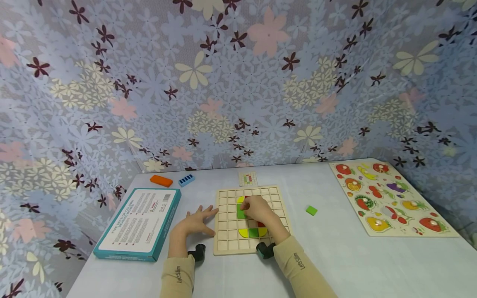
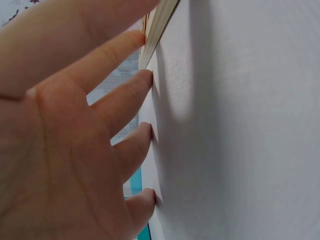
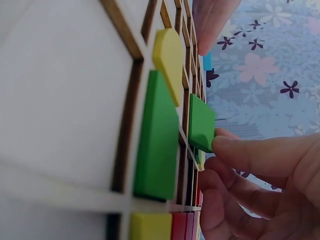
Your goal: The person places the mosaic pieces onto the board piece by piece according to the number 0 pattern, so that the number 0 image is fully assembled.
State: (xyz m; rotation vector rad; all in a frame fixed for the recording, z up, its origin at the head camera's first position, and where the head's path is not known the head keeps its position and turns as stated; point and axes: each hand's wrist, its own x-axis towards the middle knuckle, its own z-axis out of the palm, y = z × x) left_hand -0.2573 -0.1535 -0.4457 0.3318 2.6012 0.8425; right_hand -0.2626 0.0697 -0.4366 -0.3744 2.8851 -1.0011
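A wooden grid board [image 1: 227, 247] lies at the middle of the table, with yellow, green and red pieces in its cells. Between thumb and fingers my right hand [image 1: 259, 210] pinches a green square tile [image 3: 201, 122] over the board. A green tile [image 1: 253, 232] and yellow rounded pieces [image 1: 243, 233] sit in a near row; red pieces are partly covered by the hand. Fingers spread, my left hand [image 1: 195, 223] rests on the table at the board's left edge. In the left wrist view its fingertips [image 2: 145, 77] touch the tabletop and board side.
A small pattern card [image 1: 248, 179] lies behind the board. One loose green tile [image 1: 311, 210] is right of it. To the left are a teal-edged box [image 1: 138, 219], an orange block [image 1: 161, 181] and a blue piece [image 1: 186, 180]. A fruit puzzle board [image 1: 391, 198] lies far right.
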